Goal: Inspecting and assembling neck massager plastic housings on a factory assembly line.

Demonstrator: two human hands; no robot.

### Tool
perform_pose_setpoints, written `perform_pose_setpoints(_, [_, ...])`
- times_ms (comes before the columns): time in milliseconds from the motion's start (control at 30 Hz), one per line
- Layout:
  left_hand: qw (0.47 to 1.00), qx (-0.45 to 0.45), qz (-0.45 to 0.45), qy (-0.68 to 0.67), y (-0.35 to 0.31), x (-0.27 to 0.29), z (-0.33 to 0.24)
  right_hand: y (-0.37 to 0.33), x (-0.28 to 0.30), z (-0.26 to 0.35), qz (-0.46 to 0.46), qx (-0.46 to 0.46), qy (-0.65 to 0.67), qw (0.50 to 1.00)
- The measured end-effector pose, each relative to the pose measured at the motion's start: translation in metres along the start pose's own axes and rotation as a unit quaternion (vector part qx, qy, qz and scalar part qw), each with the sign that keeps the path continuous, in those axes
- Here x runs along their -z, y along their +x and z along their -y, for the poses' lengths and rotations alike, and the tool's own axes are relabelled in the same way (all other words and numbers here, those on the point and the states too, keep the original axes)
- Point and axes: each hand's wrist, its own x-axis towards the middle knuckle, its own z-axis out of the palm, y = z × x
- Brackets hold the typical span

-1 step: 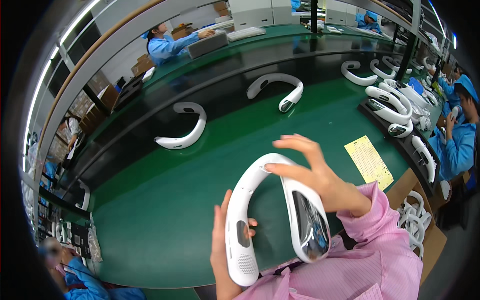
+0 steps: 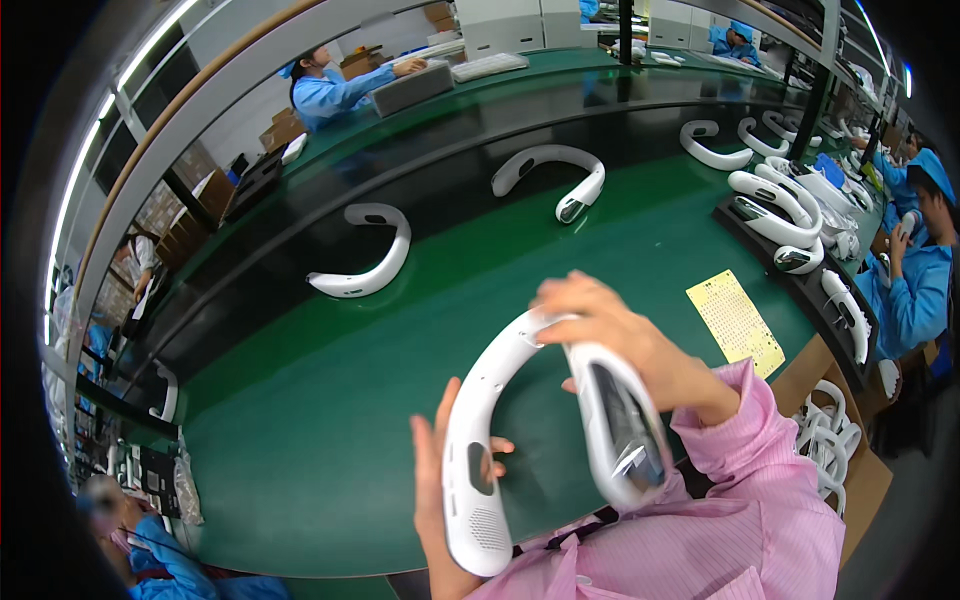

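A white U-shaped neck fan [image 2: 488, 385] with dark glossy panels is held over the near side of the green bench, its curve pointing away from me. My left hand [image 2: 432, 490] wraps the lower left arm of the fan, thumb outside and fingertips showing through the inner gap. Across the top of the curve and the right arm lies my right hand [image 2: 625, 340], its fingers bent onto the white shell. The fan's right end is slightly blurred.
Two more neck fans, one at left [image 2: 400, 250] and another at centre [image 2: 592, 190], lie farther back. A yellow perforated card [image 2: 737, 318] rests at right. Beyond it, a black tray [image 2: 738, 232] carries several fans. An open carton [image 2: 868, 490] with white parts stands by my right elbow.
My right hand's raised fingers have come down and closed onto the top of the neck fan. The fan has shifted slightly left, and its right end has turned a little.
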Motion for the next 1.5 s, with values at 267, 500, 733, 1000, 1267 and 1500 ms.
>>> perform_pose_setpoints(267, [0.906, -0.160, 0.124, 0.372, 0.001, 0.027, -0.031, -0.015, -0.015, -0.004, -0.111, -0.301, 0.325, 0.890])
perform_pose_setpoints(500, [0.989, -0.140, 0.042, 0.031, 0.019, 0.010, -0.013, -0.003, -0.015, 0.001, -0.098, -0.458, 0.566, 0.678])
perform_pose_setpoints(733, [0.941, -0.008, 0.104, -0.322, 0.027, 0.013, -0.007, -0.013, -0.027, -0.008, -0.140, -0.518, 0.642, 0.547])
perform_pose_setpoints(1000, [0.965, -0.093, 0.112, -0.216, 0.022, -0.019, -0.001, -0.041, -0.048, -0.040, -0.128, -0.489, 0.717, 0.480])
perform_pose_setpoints(1267, [0.969, -0.152, 0.099, -0.167, 0.023, -0.025, 0.007, -0.045, -0.058, -0.041, -0.137, -0.493, 0.688, 0.515])
perform_pose_setpoints(1500, [0.972, -0.151, 0.109, -0.144, 0.027, -0.024, 0.008, -0.052, -0.057, -0.046, -0.123, -0.479, 0.678, 0.543])
